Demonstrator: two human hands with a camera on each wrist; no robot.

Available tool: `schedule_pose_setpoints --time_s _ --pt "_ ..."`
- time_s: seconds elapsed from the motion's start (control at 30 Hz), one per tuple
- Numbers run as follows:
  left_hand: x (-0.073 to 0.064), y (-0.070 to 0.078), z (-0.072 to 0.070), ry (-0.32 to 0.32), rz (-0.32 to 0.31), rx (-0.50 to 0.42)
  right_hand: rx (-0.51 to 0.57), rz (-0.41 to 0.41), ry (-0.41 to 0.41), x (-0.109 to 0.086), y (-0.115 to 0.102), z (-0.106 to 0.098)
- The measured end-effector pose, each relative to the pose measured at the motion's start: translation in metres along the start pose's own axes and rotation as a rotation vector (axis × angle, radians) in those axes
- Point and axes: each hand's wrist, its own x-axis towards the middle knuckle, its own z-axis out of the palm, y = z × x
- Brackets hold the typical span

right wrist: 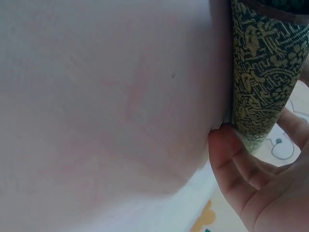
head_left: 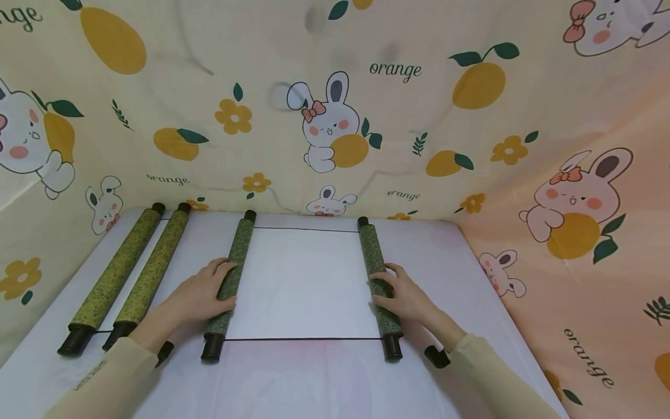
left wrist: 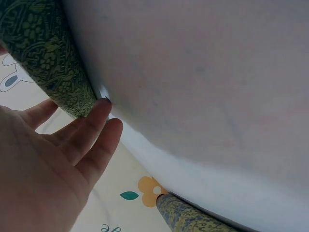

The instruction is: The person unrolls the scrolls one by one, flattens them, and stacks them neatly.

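A dark green patterned scroll (head_left: 243, 237) lies partly unrolled, with a white sheet (head_left: 309, 279) between its two rolls. My left hand (head_left: 201, 291) curls over the left roll, thumb on the near part and fingers further along. On the opposite side, my right hand (head_left: 405, 294) grips the right roll (head_left: 371, 247) in the same way. Black knobs stick out at the ends of both rolls. Fingertips of the left hand show at the roll's lower edge in the left wrist view. In the right wrist view, the right fingers (right wrist: 224, 150) wrap the gold-and-green roll (right wrist: 265, 72) at the tabletop.
To the left lies a second scroll with two yellow-green rolls (head_left: 117, 270), set close together. Under each sleeve is a black piece (head_left: 437, 357) at the wrist. A cloth with rabbits and oranges (head_left: 419, 116) rises behind and beside the white table (head_left: 293, 384).
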Motion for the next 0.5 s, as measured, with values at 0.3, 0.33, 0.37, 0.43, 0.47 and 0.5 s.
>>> schedule_pose_setpoints --time_s 0.3,0.33,0.37,0.43,0.47,0.5 --pt "-0.004 -0.006 0.002 0.003 0.016 0.011 0.038 0.011 0.012 -0.002 0.004 0.0" --pt "-0.004 -0.007 0.002 0.002 0.016 0.011 0.04 0.011 0.015 -0.003 0.005 0.0" --pt "-0.005 -0.008 0.002 0.001 0.018 0.011 0.044 0.012 0.016 -0.003 0.006 0.0" --pt "-0.005 -0.009 0.002 -0.001 0.023 0.014 0.041 0.011 0.021 -0.004 0.009 0.0" --pt "-0.006 -0.01 0.002 -0.004 0.025 0.016 0.038 0.007 0.023 -0.005 0.01 0.001" --pt "-0.006 -0.01 0.002 -0.006 0.026 0.019 0.034 0.007 0.024 -0.005 0.011 0.001"
